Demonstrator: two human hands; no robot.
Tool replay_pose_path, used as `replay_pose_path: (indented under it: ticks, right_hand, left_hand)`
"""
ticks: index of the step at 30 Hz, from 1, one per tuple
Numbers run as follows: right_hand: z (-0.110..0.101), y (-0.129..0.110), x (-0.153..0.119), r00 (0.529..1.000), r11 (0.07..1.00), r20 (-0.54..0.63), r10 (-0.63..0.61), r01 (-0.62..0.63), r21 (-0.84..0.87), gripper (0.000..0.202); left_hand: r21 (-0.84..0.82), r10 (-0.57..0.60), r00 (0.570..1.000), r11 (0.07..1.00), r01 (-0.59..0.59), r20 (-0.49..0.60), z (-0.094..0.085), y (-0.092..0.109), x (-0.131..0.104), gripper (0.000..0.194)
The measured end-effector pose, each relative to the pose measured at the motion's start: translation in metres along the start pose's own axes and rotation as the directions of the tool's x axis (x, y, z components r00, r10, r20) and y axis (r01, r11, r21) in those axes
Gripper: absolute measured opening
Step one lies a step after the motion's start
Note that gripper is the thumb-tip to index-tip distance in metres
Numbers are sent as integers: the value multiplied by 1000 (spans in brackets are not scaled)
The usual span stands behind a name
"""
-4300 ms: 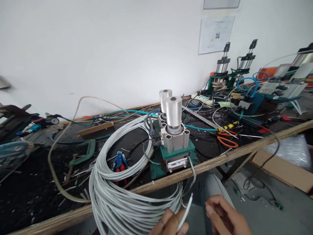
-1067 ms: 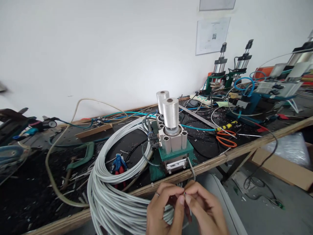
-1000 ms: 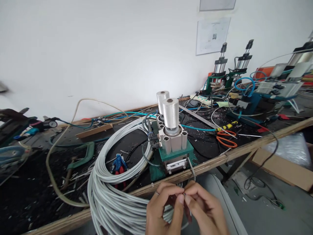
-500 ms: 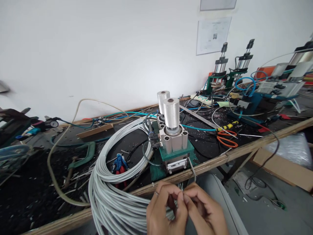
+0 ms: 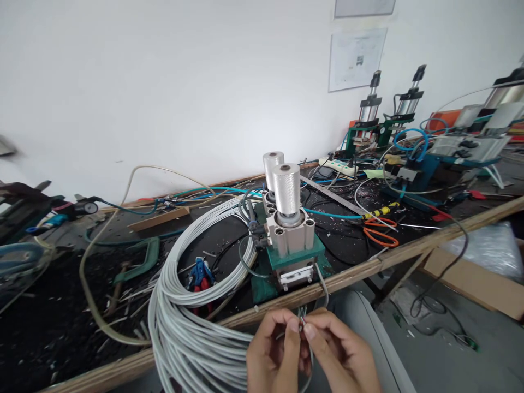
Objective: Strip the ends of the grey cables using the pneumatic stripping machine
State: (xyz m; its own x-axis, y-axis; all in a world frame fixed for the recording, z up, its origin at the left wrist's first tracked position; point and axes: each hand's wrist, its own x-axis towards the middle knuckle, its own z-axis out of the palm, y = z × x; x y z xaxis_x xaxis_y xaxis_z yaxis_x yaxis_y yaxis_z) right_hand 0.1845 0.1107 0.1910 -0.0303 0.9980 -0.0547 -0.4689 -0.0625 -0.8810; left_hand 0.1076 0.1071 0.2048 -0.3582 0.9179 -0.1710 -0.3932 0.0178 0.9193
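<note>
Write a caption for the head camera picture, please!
Both hands pinch a grey cable end beside a big cable coil.

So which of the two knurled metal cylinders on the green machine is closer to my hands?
The front cylinder, the one on the square aluminium block nearest the bench edge, just above your hands. The other cylinder stands behind it, toward the wall.

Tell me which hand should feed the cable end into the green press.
Probably the right hand: its fingertips pinch the cable end and it sits below the green press. The left hand lies toward the cable coil.
</note>
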Motion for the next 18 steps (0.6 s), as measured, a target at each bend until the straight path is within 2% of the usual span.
replay_pose_path:
  ticks: [7,13,16,18]
  right_hand:
    - [-2,2,0,996,997,-45,-77,76,-17,24]
    - [-8,9,1,989,986,-9,-149,148,-71,24]
    - [-10,8,1,989,984,20,-143,145,-104,24]
    - [-10,6,1,994,989,47,-94,99,-109,26]
  left_hand:
    - [87,146,984,984,-155,104,-5,-1,2,38]
    - [161,22,983,986,-52,182,-10,12,7,47]
    - [228,-7,972,973,-47,234,-13,18,8,40]
    - [261,1,966,963,-71,260,-15,18,10,32]
